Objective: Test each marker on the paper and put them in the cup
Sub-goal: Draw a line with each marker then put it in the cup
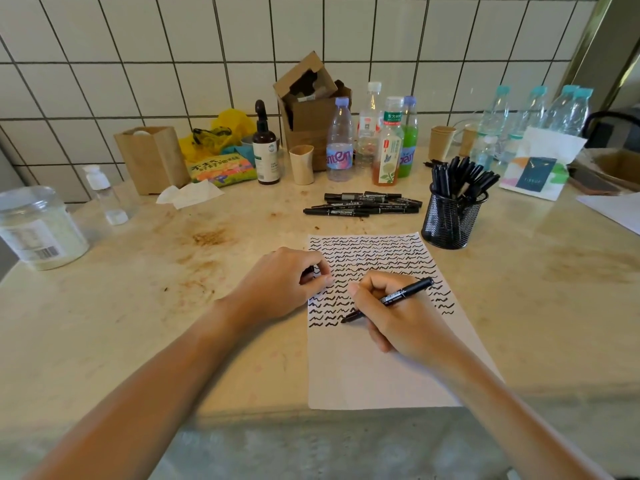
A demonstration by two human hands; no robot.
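Note:
A white paper (381, 375) lies in front of me, its upper half covered with rows of black squiggles. My right hand (398, 317) grips a black marker (405, 294) with its tip touching the paper at the end of the lowest row. My left hand (284, 282) rests at the paper's left edge, its fingers pinching a small black cap (309, 271). A black mesh cup (450, 220) stands at the paper's far right corner and holds several markers. Several more black markers (363, 204) lie in a pile beyond the paper.
Bottles (341, 140), paper cups (302, 164), a cardboard box (311, 109), a brown paper bag (149, 157) and snack packets line the tiled wall. A plastic jar (38, 230) stands at the far left. A tissue pack (540, 168) sits right of the mesh cup.

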